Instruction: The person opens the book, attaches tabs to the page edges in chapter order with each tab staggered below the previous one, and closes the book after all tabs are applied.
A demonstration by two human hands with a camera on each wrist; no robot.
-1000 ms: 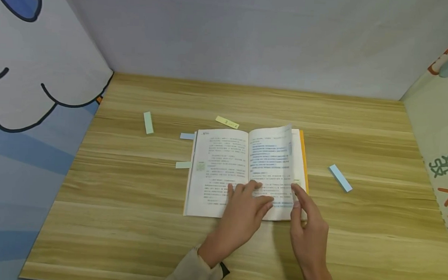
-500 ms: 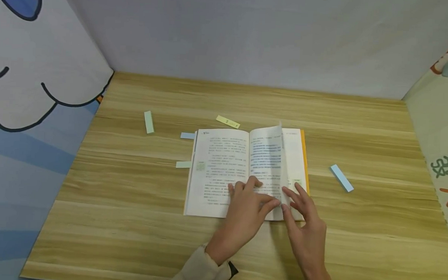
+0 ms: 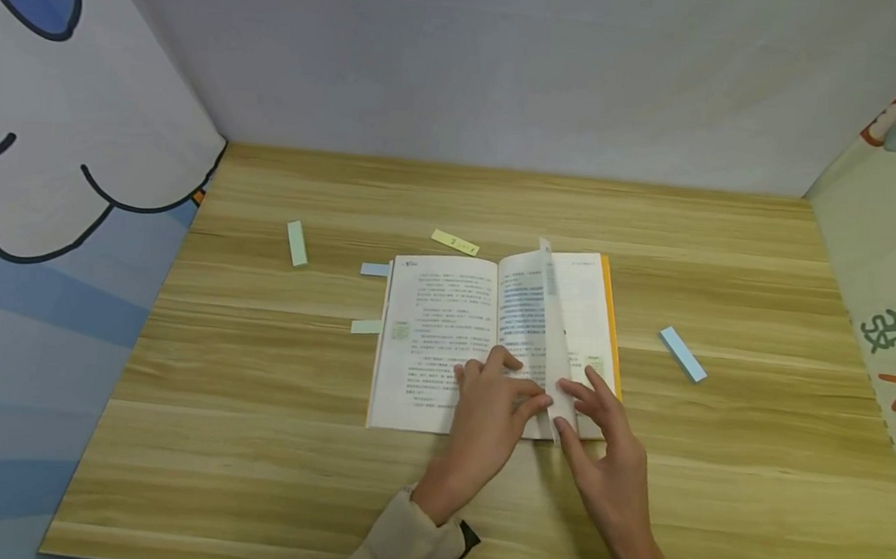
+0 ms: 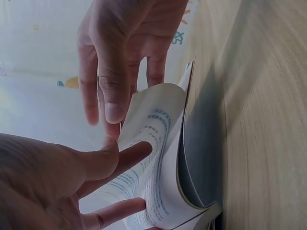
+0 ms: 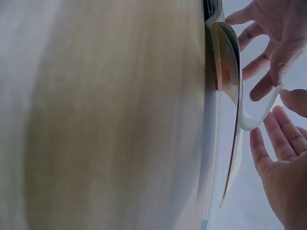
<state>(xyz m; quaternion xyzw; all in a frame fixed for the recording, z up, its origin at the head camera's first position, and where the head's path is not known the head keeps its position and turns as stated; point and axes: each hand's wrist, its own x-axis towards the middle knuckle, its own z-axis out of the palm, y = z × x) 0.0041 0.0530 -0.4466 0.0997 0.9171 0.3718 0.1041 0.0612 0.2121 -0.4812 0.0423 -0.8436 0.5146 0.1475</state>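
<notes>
An opened book (image 3: pixel 446 313) lies on the wooden table, with one page (image 3: pixel 555 317) of its right half standing up and curling leftward. My right hand (image 3: pixel 612 474) pinches that page near its lower outer edge, thumb on one side and fingers on the other. My left hand (image 3: pixel 484 423) is spread over the lower middle of the book, inside the page's curve. Its thumb tip meets the page edge, as the right wrist view shows at the left hand (image 5: pixel 283 38). The left wrist view has blue-highlighted text on the curled page (image 4: pixel 158 115).
A green sticky-note pad (image 3: pixel 297 244) lies left of the book, a yellow strip pad (image 3: pixel 454 243) behind it and a blue pad (image 3: pixel 682 354) to its right. Blue (image 3: pixel 374 270) and green tabs (image 3: pixel 366 327) jut from the book's left edge.
The raised page has swung leftward and stands more upright, uncovering more of the page beneath. My right hand has moved left with it; the left hand has shifted slightly right.
</notes>
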